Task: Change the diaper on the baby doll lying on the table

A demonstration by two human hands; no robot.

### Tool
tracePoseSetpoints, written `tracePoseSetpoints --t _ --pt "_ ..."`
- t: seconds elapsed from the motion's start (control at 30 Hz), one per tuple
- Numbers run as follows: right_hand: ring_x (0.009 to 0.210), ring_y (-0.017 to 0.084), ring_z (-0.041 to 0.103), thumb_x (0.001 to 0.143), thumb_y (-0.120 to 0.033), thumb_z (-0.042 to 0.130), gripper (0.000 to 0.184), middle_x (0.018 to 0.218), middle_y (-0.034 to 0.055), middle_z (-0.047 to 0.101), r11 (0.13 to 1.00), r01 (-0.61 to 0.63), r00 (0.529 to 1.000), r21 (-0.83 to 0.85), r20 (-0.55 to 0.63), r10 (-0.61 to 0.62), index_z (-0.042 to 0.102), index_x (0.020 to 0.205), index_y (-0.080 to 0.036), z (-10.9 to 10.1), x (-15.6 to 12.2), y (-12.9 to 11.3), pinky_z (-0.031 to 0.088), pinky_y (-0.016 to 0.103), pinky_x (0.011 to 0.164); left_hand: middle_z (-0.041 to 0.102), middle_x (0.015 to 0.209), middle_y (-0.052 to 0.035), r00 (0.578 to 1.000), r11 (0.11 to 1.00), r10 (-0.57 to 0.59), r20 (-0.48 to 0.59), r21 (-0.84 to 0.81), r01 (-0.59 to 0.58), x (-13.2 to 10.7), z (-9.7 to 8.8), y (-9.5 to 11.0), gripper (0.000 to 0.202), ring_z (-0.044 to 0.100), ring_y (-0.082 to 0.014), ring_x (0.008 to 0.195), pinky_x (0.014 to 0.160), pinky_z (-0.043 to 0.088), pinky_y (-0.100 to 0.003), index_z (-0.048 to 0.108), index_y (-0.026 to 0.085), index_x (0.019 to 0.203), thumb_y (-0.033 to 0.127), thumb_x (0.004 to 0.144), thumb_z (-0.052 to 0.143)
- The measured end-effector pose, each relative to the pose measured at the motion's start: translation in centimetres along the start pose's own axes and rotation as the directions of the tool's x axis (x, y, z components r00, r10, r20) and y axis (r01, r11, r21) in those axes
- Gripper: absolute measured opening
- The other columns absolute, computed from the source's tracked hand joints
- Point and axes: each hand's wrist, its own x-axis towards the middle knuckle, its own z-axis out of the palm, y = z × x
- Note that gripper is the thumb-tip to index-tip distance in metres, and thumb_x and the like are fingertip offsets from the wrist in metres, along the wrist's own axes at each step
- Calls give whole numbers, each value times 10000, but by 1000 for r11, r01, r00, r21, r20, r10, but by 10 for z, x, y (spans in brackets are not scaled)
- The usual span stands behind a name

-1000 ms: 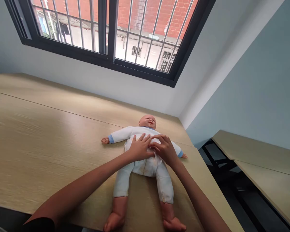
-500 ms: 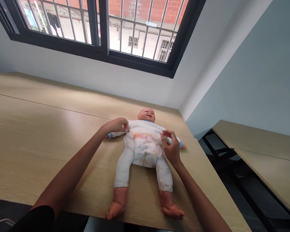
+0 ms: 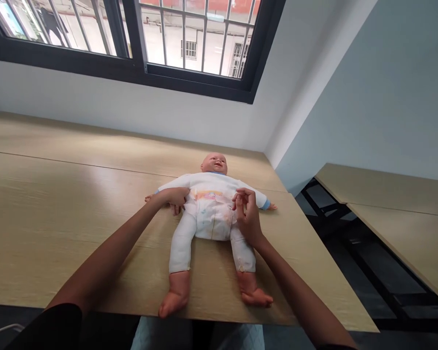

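A baby doll (image 3: pixel 209 214) lies on its back on a light wooden table (image 3: pixel 58 204), head toward the window, bare feet at the near edge. It wears a white suit with blue cuffs, pulled up so that a printed diaper (image 3: pixel 209 214) shows at the waist. My left hand (image 3: pixel 173 198) is closed at the doll's left side, fingers curled on the diaper's edge by the waist. My right hand (image 3: pixel 245 214) pinches the diaper's other side at the hip.
A black-framed barred window (image 3: pixel 138 43) runs above the white wall behind the table. A second wooden table (image 3: pixel 387 194) stands to the right across a dark gap with black frame legs. The table's right edge lies close to the doll's arm.
A second ago both hands lay together on the doll's belly. They moved apart to its two sides, the suit rode up and the diaper showed. The view has tilted down.
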Motion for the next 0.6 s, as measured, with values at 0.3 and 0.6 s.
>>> tracePoseSetpoints --t 0.3,0.6 --pt "757 183 568 907 -331 482 249 846 37 581 989 -49 988 -137 139 68 476 1113 -191 3 -2 7 469 306 692 681 759 -9 981 955 192 23 -236 -181 -17 -27 -19 188 682 -179 745 652 570 -249 589 168 767 253 619 667" --pt "757 183 564 908 -296 461 243 847 36 574 987 -50 986 -150 150 73 485 1120 -179 4 -4 9 461 307 703 585 817 60 962 876 273 -6 -413 -250 -4 -23 -28 600 698 -191 714 620 591 -290 405 243 1082 231 556 692"
